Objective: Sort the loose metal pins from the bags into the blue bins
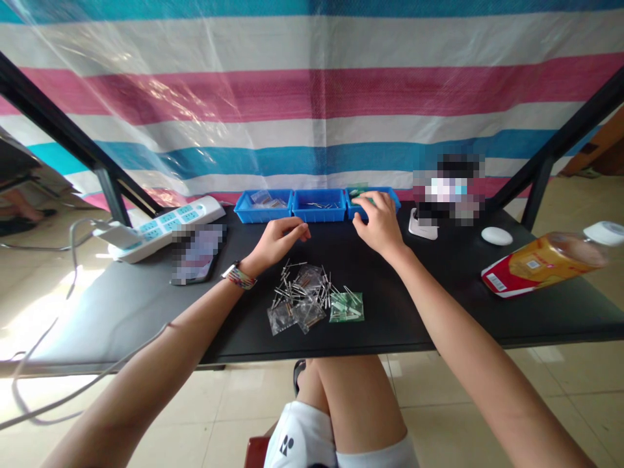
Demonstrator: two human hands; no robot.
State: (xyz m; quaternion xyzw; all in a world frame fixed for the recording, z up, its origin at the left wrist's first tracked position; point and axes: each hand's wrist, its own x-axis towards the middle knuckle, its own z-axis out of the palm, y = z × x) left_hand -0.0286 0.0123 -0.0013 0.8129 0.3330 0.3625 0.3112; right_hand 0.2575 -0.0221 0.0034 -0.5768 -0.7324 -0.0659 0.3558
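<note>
My left hand (277, 242) hovers over the black table (439, 305) just in front of the middle blue bin (319, 205), fingers curled in a pinch on something too small to make out. My right hand (377, 221) reaches into the right blue bin (373, 195), fingers bent over small green bags in it. A left blue bin (263, 205) holds clear bags. Between my arms lies a pile of small clear bags and loose metal pins (302, 296) with a green bag (346, 307) beside it.
A white power strip (166, 224) with a plug and cable lies at the back left, a phone (197, 253) next to it. At the right are a white oval object (497, 235), a yellow-red bottle on its side (541, 260) and a blurred item on a white stand (423, 227).
</note>
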